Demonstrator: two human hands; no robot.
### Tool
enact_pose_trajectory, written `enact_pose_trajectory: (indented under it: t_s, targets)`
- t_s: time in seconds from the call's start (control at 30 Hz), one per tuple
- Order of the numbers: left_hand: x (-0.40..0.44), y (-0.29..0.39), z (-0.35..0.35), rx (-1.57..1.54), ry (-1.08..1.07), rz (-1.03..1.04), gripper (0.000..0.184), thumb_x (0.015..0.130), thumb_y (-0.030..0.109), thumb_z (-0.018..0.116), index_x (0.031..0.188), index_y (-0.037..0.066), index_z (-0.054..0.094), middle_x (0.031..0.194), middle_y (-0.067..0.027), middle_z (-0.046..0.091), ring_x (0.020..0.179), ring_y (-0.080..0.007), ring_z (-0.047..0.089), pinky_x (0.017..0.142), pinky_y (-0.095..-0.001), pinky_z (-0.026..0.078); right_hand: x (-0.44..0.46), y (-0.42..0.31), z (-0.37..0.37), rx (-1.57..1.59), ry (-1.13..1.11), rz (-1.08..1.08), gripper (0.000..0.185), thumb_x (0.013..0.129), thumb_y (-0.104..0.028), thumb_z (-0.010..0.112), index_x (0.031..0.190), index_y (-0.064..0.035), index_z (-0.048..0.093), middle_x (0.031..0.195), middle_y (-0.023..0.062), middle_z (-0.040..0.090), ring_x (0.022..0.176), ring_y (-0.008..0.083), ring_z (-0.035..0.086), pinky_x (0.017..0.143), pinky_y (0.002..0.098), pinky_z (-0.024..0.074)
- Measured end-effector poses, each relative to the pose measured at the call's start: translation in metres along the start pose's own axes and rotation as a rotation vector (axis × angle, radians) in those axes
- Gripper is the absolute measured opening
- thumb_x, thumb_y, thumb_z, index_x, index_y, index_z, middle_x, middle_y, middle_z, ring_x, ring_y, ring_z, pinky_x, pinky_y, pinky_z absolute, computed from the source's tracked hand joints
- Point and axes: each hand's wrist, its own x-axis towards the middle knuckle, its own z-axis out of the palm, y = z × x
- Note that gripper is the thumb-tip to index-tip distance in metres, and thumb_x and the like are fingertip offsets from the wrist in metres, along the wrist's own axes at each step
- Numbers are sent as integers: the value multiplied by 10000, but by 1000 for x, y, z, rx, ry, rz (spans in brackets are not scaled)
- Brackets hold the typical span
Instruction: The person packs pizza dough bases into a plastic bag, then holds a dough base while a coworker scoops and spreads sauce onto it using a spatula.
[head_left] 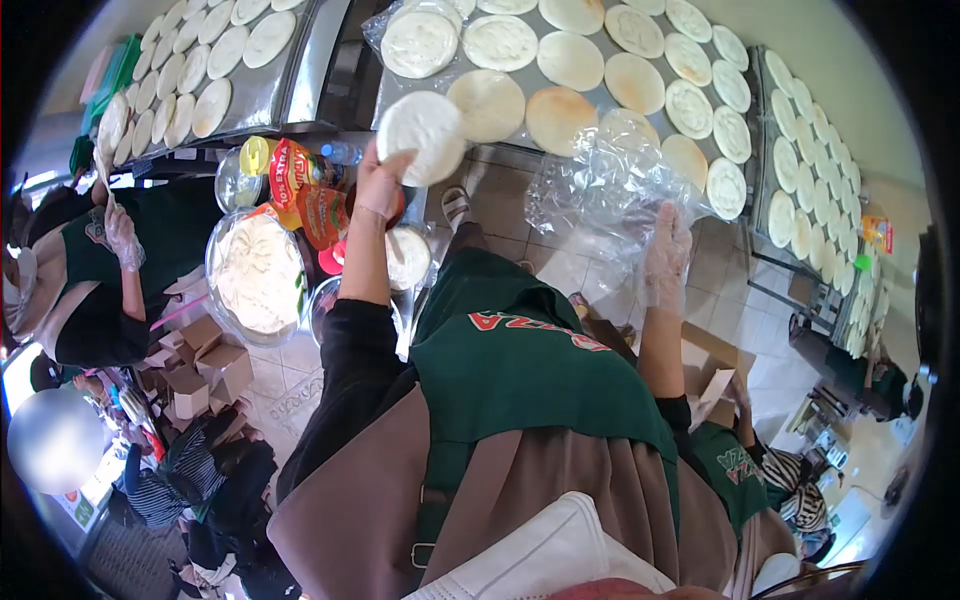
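My left hand (pixel 378 180) pinches the edge of a round, pale pizza base (pixel 421 138), raised at the near edge of the metal table (pixel 480 68). My right hand (pixel 667 255), in a clear thin glove, grips a crinkled clear plastic bag (pixel 600 195) that spreads out to its left. Between the hands, a lightly browned pizza base (pixel 563 121) and a paler one (pixel 486 104) rest on the table. More bases lie in rows behind them. At the top left, a stack of bases (pixel 418 43) sits partly in clear plastic.
A large bowl of white dough or cream (pixel 255 272) stands left, beside red and orange packets (pixel 292 175) and a yellow-lidded container (pixel 257 155). Further base-covered tables (pixel 262 92) flank mine. Cardboard boxes (pixel 222 370) sit lower left. Co-workers in green aprons (pixel 125 240) stand on both sides.
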Motion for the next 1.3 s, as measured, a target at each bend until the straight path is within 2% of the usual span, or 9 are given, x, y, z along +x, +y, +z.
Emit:
enact_pose_trajectory:
  t_s: [0.33, 0.43, 0.6, 0.67, 0.8, 0.87, 1.03, 1.2, 1.3]
  targets:
    - [143, 73, 2, -49, 135, 84, 339, 813, -18, 589, 1143, -20, 515, 1078, -132, 607, 949, -214, 610, 814, -321, 502, 34, -48, 52, -19, -213, 180, 431, 956, -374, 417, 952, 10, 614, 827, 68, 644, 717, 129, 601, 670, 256, 483]
    - [205, 96, 34, 359, 124, 244, 338, 805, 51, 623, 1120, -35, 532, 1036, -125, 622, 926, -185, 604, 796, -310, 487, 44, -57, 66, 31, -236, 161, 420, 960, -339, 422, 961, 33, 617, 854, 101, 651, 694, 142, 613, 629, 262, 491]
    - [333, 117, 99, 956, 65, 618, 402, 806, 174, 628, 1197, 140, 539, 1108, -102, 615, 970, -288, 601, 865, -379, 452, 48, -73, 85, 40, -140, 217, 430, 959, -336, 423, 963, 49, 612, 859, 111, 640, 722, 152, 617, 653, 283, 525]
    - [386, 107, 121, 1404, 112, 767, 448, 799, 261, 618, 1233, 257, 508, 1243, -107, 533, 1130, -323, 508, 927, -526, 389, 50, -77, 87, -18, -152, 204, 420, 964, -322, 411, 964, 48, 610, 876, 111, 635, 738, 154, 619, 659, 284, 530]
    - [449, 48, 123, 1829, 45, 673, 502, 833, 357, 572, 1310, 339, 416, 1402, -115, 353, 1299, -313, 317, 961, -660, 270, 54, -58, 88, 40, -145, 265, 409, 963, -327, 407, 1016, 43, 573, 922, 129, 627, 785, 205, 632, 688, 313, 539]
    - [470, 28, 121, 1664, -88, 185, 533, 855, 459, 511, 1351, 417, 322, 1473, -103, 195, 1358, -349, 153, 976, -710, 167, 57, -49, 91, 47, -161, 296, 427, 959, -354, 411, 1045, 41, 546, 944, 146, 623, 807, 243, 644, 704, 334, 544]
    - [500, -1, 120, 1653, 79, 356, 505, 843, 494, 514, 1323, 401, 390, 1421, -125, 260, 1243, -434, 313, 1017, -579, 240, 52, -41, 96, 27, -36, 378, 455, 960, -370, 397, 1043, 52, 544, 947, 177, 630, 806, 257, 649, 709, 333, 529]
    - [532, -12, 114, 1759, -46, 575, 502, 847, 469, 522, 1318, 323, 429, 1365, -207, 344, 1241, -379, 360, 1014, -432, 335, 55, -49, 102, -109, -116, 367, 461, 973, -354, 361, 1039, 57, 559, 953, 155, 638, 820, 237, 643, 710, 326, 516]
    - [529, -6, 94, 1459, -106, 675, 522, 850, 454, 529, 1314, 230, 444, 1334, -223, 379, 1199, -386, 405, 988, -411, 370, 59, -62, 107, -100, -142, 384, 470, 981, -340, 337, 1027, 66, 569, 966, 151, 637, 841, 232, 638, 729, 330, 515]
